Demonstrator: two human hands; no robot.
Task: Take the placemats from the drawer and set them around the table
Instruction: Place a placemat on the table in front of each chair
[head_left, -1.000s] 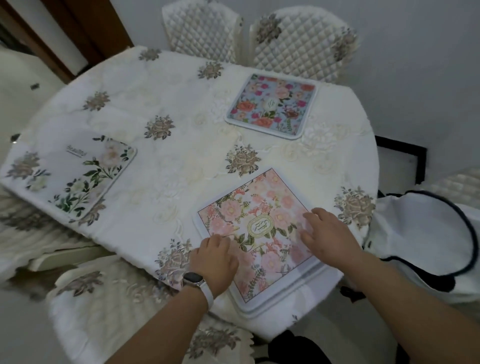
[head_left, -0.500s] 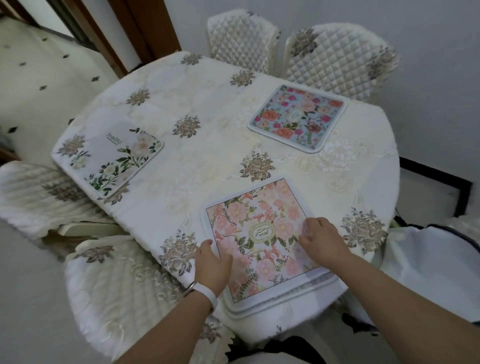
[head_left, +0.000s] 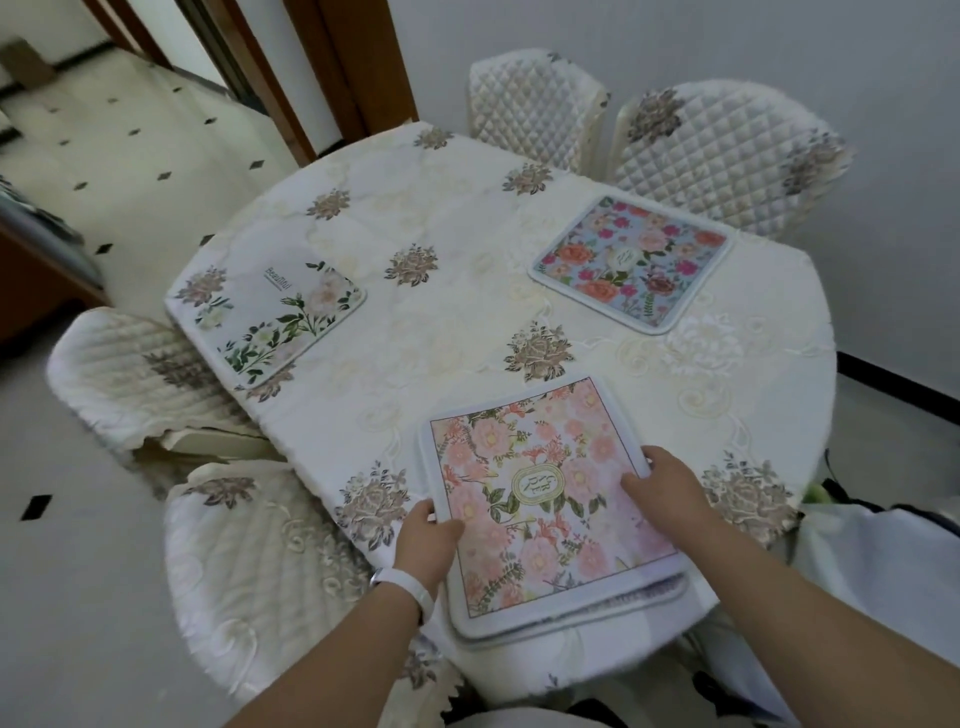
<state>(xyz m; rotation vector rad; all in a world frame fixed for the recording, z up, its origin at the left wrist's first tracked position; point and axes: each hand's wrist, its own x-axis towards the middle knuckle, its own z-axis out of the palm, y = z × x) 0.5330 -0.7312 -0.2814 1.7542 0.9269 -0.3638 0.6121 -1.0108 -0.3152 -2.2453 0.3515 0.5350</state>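
What stays out of sight

Under the pink placemat (head_left: 540, 499) only the edges of more mats (head_left: 597, 616) show; their number cannot be told. The left hand (head_left: 426, 535) has its fingers tucked below that placemat's edge. The emblem (head_left: 537, 483) carries lettering too small to read, and the white bag (head_left: 883, 571) is cut off at right.

"What sort of place is this?"

"A home dining room. A round desk (head_left: 467, 332) wears an embroidered floral tablecloth (head_left: 447, 171), and quilted chair covers (head_left: 722, 156) dress the seats drawn close around it."

"Anything else?"

"Mats lie at the places: a pink placemat (head_left: 540, 525), a blue placemat (head_left: 631, 262) and a white placemat (head_left: 270, 317). The floor (head_left: 130, 171) is pale tile set with small black diamonds, and a wooden door frame (head_left: 358, 67) stands beside the plain white wall (head_left: 779, 52)."
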